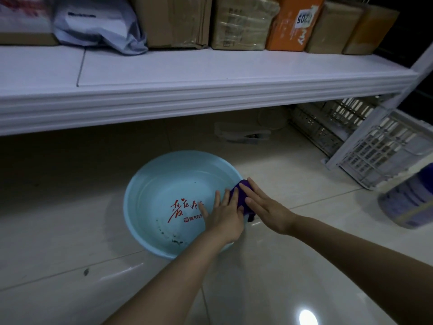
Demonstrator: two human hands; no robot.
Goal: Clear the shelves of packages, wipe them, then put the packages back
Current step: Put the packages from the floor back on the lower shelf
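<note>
Packages of brown cardboard [178, 19] stand at twelve o'clock, along the rear of the white metal shelf [210, 73]. We judge them stiff and light, best gripped by opposite sides. Nearer, at the three o'clock rim of the pale blue plastic basin [150, 184], our left hand [225, 214] and right hand [264, 207] press, fingers straight, on a soft purple cloth [241, 193].

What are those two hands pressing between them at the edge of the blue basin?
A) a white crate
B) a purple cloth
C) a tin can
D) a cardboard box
B: a purple cloth is pressed between the flat left hand and right hand at the right rim of the basin.
</note>
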